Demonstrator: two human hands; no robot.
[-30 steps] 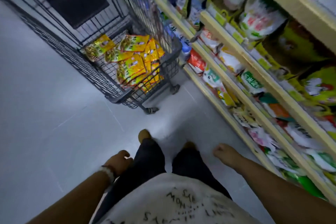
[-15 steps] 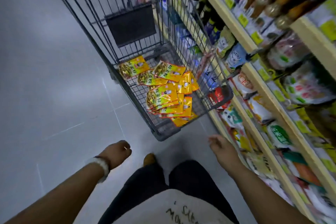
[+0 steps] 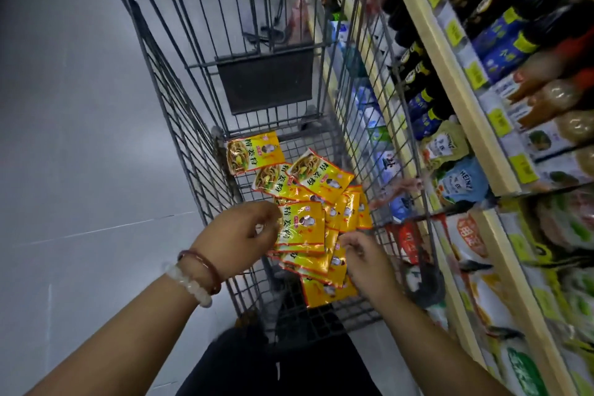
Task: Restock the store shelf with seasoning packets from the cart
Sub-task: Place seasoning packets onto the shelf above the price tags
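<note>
Centre frame, in the cart (image 3: 180,125): yellow seasoning packets (image 3: 313,222) lie in a loose overlapping pile. Left hand (image 3: 239,233) and right hand (image 3: 364,259) over it, fingers curled, holding nothing yet. Risk: glossy packets fan out and slip from a bunched grab.

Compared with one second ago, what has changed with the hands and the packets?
Both hands came up from beside the legs into the cart: the left hand and the right hand now reach the yellow packets, neither clearly gripping yet. The packets lie as before.
</note>
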